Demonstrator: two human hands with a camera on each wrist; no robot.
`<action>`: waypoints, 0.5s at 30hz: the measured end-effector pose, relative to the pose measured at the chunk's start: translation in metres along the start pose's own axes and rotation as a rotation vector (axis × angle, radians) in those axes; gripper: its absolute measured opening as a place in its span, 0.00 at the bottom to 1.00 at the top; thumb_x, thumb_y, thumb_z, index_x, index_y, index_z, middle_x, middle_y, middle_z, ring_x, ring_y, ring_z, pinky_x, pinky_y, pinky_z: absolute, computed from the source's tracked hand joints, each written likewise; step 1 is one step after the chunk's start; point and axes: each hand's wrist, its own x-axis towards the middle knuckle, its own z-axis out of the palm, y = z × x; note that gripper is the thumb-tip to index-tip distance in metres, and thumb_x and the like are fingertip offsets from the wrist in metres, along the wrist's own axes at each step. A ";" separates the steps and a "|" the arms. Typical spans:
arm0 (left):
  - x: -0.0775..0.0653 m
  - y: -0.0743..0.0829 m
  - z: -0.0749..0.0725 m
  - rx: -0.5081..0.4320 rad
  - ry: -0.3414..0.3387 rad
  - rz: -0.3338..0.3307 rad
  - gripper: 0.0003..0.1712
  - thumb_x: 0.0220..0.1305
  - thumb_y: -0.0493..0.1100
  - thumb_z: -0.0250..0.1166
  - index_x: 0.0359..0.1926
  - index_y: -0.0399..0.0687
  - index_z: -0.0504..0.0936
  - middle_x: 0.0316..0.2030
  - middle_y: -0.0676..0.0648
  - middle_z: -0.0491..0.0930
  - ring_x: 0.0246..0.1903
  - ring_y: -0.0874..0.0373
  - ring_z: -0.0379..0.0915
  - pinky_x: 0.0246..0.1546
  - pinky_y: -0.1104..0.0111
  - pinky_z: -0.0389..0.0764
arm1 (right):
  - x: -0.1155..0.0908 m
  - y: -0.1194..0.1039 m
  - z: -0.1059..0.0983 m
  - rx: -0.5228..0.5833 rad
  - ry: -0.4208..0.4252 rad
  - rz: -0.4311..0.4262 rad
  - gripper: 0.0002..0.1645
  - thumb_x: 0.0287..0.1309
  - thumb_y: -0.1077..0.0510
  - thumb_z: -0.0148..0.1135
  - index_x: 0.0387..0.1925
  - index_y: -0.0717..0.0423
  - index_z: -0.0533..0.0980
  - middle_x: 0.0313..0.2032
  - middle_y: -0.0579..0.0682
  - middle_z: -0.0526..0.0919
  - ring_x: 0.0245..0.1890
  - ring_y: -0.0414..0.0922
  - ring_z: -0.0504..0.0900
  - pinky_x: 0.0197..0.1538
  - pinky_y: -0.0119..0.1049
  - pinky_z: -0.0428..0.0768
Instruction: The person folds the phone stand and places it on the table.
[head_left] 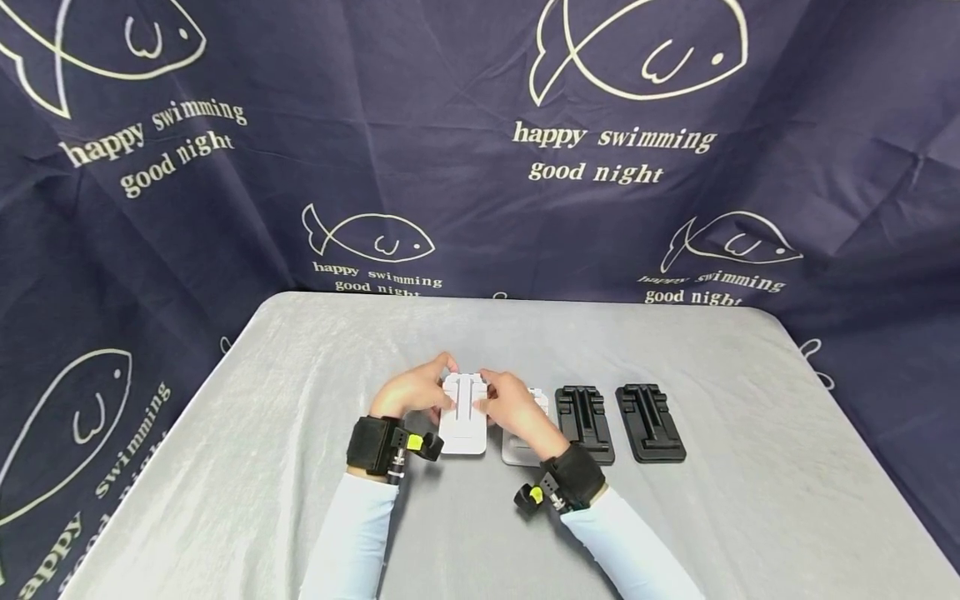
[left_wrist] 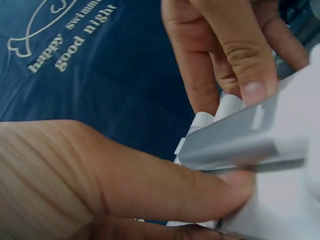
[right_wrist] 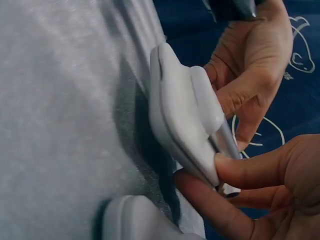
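A white folding phone stand (head_left: 463, 437) is held up between both hands over the table. My left hand (head_left: 412, 392) grips its left side; in the left wrist view the thumb (left_wrist: 200, 192) lies on its face beside a grey strip. My right hand (head_left: 513, 404) pinches the opposite edge, with thumb (right_wrist: 255, 167) on top and fingers beneath in the right wrist view. That view shows the stand tilted and apart from the tablecloth. A second phone stand, whitish (head_left: 516, 454), lies partly hidden under my right hand.
To the right, two black phone stands (head_left: 587, 421) (head_left: 651, 425) lie side by side, folded flat. A pale grey cloth (head_left: 300, 375) covers the table. Behind it hangs a dark blue curtain (head_left: 465, 150) printed with fish. Both wrists wear black straps with small cameras.
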 end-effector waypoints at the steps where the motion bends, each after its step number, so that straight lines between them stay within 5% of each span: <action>1: 0.001 0.000 0.001 0.018 -0.003 -0.008 0.29 0.49 0.22 0.60 0.51 0.43 0.63 0.33 0.40 0.77 0.20 0.51 0.76 0.25 0.61 0.82 | 0.000 0.000 0.001 -0.041 0.003 -0.005 0.33 0.57 0.69 0.60 0.64 0.71 0.64 0.42 0.64 0.80 0.34 0.48 0.80 0.36 0.39 0.83; 7: 0.005 0.001 0.007 0.112 0.000 -0.025 0.28 0.45 0.21 0.61 0.48 0.42 0.64 0.32 0.42 0.74 0.18 0.52 0.75 0.23 0.63 0.82 | -0.002 -0.001 0.006 -0.243 0.054 -0.023 0.30 0.53 0.65 0.65 0.59 0.69 0.70 0.48 0.64 0.79 0.44 0.51 0.77 0.49 0.46 0.77; 15: 0.008 -0.001 0.013 0.297 0.110 -0.049 0.23 0.39 0.24 0.65 0.39 0.44 0.71 0.29 0.47 0.77 0.22 0.55 0.73 0.23 0.69 0.74 | -0.004 -0.002 0.013 -0.376 0.071 -0.004 0.30 0.53 0.62 0.66 0.58 0.66 0.72 0.47 0.64 0.74 0.39 0.49 0.74 0.44 0.44 0.79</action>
